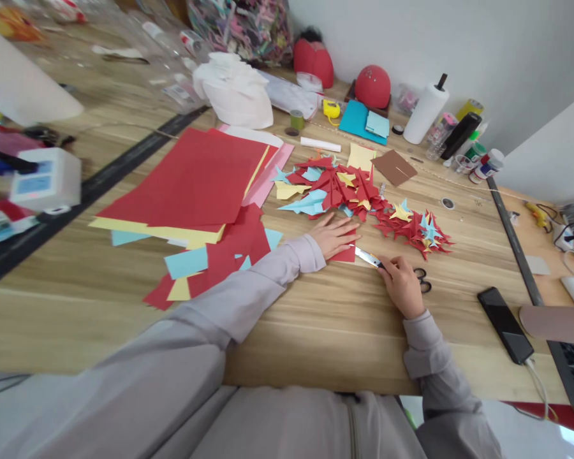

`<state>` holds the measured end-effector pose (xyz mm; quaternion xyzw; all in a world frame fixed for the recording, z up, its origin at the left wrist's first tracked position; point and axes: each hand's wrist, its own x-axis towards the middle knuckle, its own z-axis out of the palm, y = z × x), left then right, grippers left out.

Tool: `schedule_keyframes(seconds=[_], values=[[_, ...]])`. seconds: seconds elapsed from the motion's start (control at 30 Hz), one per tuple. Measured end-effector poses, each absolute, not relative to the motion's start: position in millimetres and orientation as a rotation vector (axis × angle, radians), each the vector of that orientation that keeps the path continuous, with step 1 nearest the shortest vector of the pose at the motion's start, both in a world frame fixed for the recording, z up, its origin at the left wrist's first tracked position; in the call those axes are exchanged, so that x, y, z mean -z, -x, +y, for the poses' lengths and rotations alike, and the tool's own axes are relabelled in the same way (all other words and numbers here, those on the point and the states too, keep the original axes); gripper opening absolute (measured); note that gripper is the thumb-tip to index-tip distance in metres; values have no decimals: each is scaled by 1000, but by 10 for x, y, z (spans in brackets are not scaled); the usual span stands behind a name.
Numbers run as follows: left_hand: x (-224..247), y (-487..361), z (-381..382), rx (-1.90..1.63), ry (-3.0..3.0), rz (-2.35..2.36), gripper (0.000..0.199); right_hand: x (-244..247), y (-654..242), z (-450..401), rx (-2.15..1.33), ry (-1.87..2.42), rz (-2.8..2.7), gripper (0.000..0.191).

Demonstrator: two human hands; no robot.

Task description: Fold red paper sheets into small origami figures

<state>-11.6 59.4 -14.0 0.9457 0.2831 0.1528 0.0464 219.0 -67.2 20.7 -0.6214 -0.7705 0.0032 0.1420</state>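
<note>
The right hand [400, 287] pinches a silver utility knife [367, 257] at a small red paper piece [345, 255], which the flat, spread left hand [333, 236] adjoins. Red, yellow and blue paper star cutouts [335, 185] lie heaped beyond; a stack of red paper sheets [186, 178] remains at left.

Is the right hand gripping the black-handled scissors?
No, the right hand holds a silver craft knife; the black-handled scissors lie beside it.

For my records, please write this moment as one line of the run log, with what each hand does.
left hand: flat on red paper | right hand: holds craft knife | nearby: black scissors
</note>
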Motion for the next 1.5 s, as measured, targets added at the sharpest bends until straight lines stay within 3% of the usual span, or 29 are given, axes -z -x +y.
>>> schedule_keyframes(seconds=[0.27, 1.5], values=[[162, 105, 601, -309, -2822, 902, 42, -241, -2200, -692, 73, 1812, -2361, 35], [96, 95, 574, -299, -2805, 929, 40, -242, -2226, -899, 153, 1779, -2512, 36]])
